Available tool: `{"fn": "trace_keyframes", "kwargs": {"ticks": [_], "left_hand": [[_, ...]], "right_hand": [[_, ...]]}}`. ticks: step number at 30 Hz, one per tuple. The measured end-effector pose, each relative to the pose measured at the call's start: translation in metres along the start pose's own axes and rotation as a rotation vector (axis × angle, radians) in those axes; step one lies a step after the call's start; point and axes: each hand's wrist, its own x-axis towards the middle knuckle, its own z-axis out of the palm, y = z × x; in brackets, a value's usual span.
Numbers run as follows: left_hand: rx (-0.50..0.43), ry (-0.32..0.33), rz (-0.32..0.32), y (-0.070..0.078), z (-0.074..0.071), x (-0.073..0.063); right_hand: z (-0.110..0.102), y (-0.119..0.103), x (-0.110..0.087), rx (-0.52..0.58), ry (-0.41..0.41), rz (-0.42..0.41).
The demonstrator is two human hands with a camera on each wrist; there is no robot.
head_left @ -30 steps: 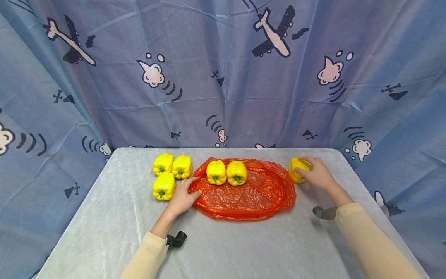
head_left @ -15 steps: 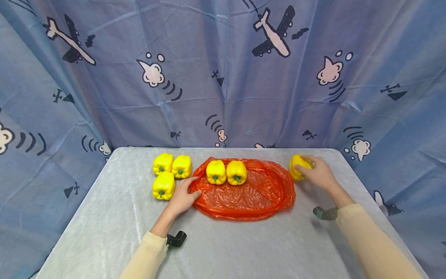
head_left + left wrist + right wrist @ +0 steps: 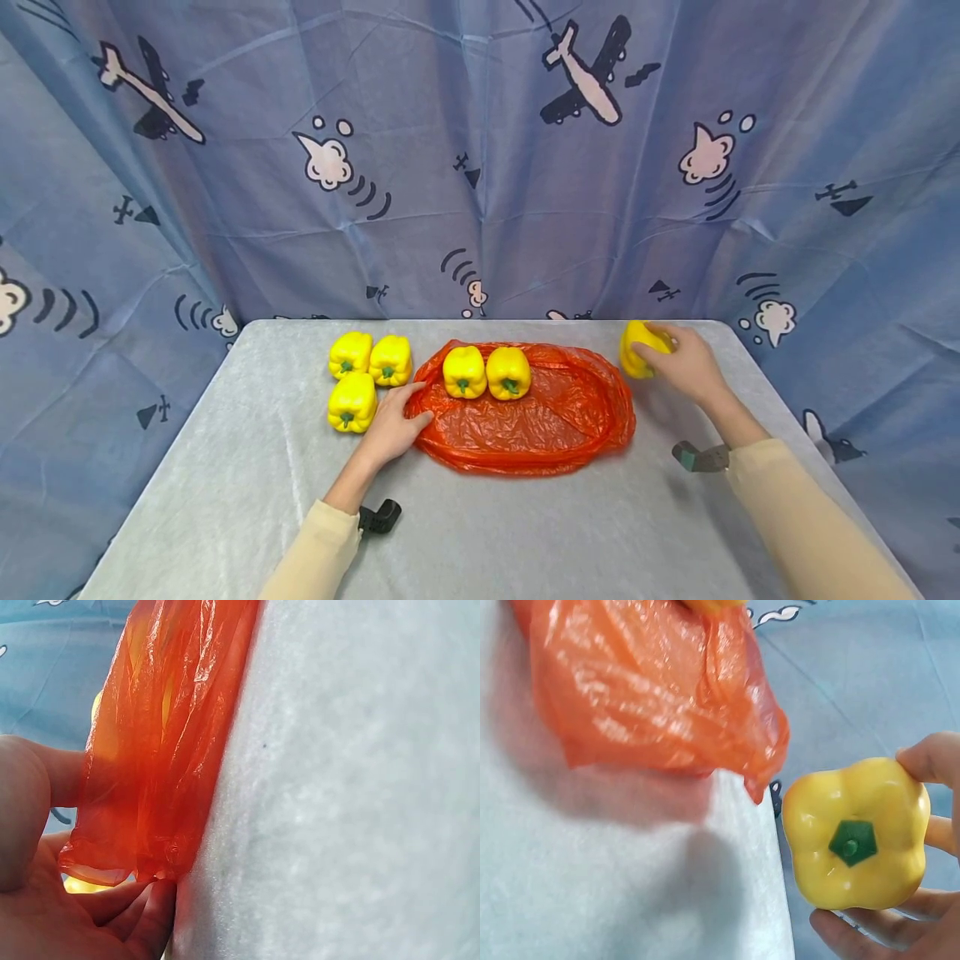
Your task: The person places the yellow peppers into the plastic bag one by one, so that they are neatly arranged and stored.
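Observation:
A red plastic bag (image 3: 525,417) lies spread on the table with its mouth up, and two yellow bell peppers (image 3: 487,372) sit in its far left part. My left hand (image 3: 393,421) holds the bag's left edge; in the left wrist view the thumb goes behind the red film (image 3: 157,750), while the curled fingers lie at its lower end. To the right of the bag, my right hand (image 3: 686,364) grips another yellow bell pepper (image 3: 637,350). The right wrist view shows this pepper (image 3: 859,840) raised off the table, its green stem toward the camera, thumb and fingers around it.
Several yellow bell peppers stand in a cluster left of the bag, the nearest pepper (image 3: 352,402) close to my left hand. A pale cloth covers the table (image 3: 510,533). Behind its far edge hangs a blue curtain (image 3: 420,225) printed with planes.
My right hand has lifted the yellow bell pepper from the table, moving it slightly up. The left hand, the bag and the other peppers have stayed in place.

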Motion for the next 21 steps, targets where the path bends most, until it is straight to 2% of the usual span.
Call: {"fn": "trace_keyframes", "kwargs": {"ticks": [10, 21], "left_hand": [[-0.007, 0.003, -0.002, 0.001, 0.0, 0.0], [-0.004, -0.002, -0.01, 0.0, 0.0, 0.0]], "right_hand": [[-0.003, -0.023, -0.008, 0.044, 0.038, -0.068], [0.008, -0.044, -0.012, 0.09, 0.019, -0.107]]}}
